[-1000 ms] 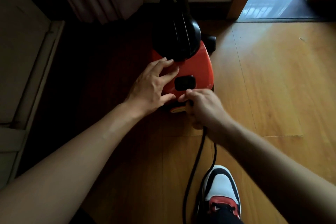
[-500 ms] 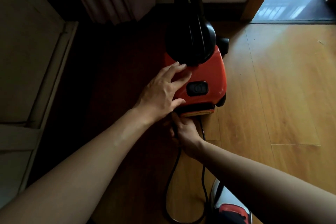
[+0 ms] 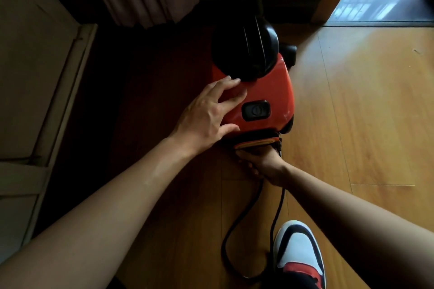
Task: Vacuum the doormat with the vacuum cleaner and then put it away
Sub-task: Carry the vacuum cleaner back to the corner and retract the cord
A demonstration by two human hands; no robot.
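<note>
Two hands on the red vacuum cleaner, which sits on the floor just ahead of them.
The left hand lies flat on the casing, fingers spread. The right hand is tucked under the rear lip with its fingers hidden, so I cannot tell its grip; half a second ago it was further out. The cord trails back past a shoe.

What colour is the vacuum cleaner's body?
The vacuum cleaner's body is orange-red, with a black button. The head view shows it best.
</note>
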